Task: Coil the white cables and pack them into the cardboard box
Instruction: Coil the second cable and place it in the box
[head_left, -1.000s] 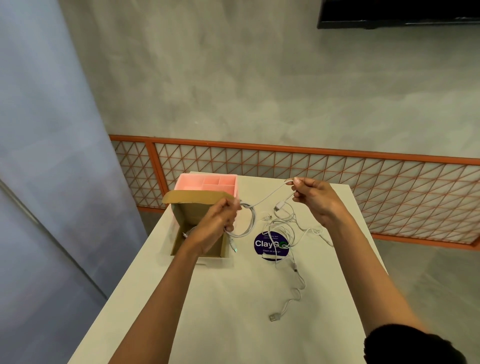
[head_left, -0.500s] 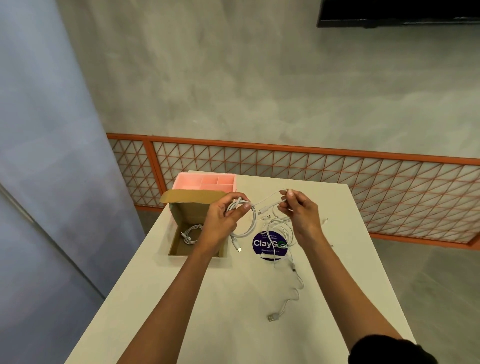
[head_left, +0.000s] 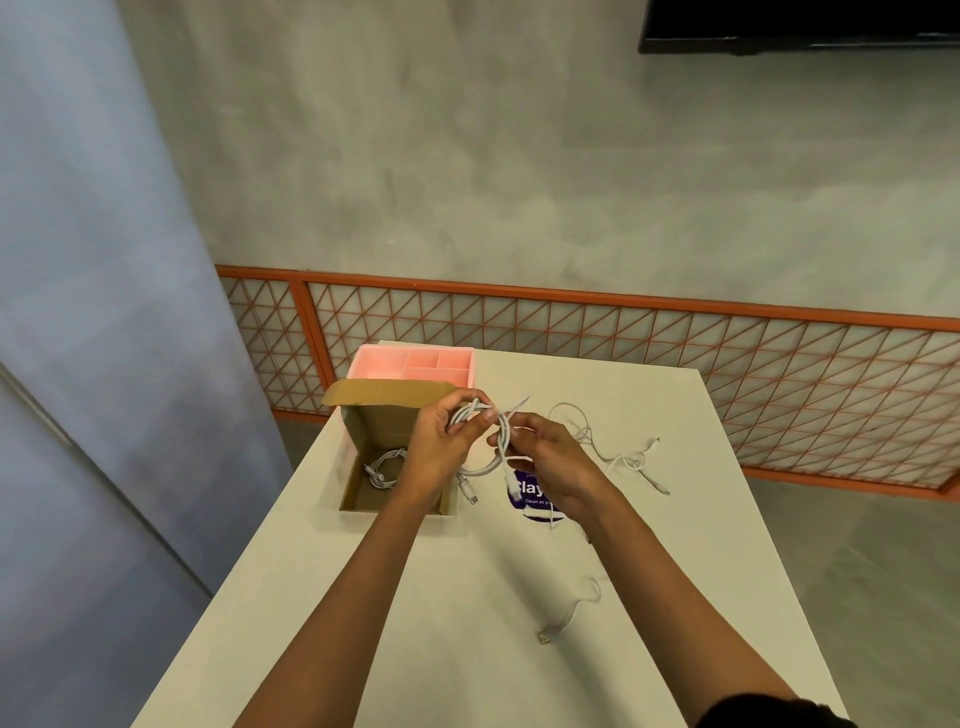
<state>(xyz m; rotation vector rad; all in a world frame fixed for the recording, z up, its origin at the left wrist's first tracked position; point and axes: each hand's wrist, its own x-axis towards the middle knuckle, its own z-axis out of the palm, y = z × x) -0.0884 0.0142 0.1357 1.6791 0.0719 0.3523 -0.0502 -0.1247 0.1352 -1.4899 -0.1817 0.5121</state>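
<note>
My left hand grips a coiled white cable above the table, just right of the open cardboard box. My right hand pinches the same cable's free strand close beside the left hand. The coil's loop hangs below both hands, and a plug dangles near the box's right wall. One coiled white cable lies inside the box. Loose white cables sprawl on the table to the right. Another cable end with a USB plug lies nearer to me.
A pink compartment tray stands behind the box at the table's far left. A round purple sticker lies under my right hand. The white table ends at an orange lattice railing; a grey wall runs along the left.
My right hand has come in from the right toward my left hand, bringing the cable strand with it. The coil in my left hand has gained a loop.
</note>
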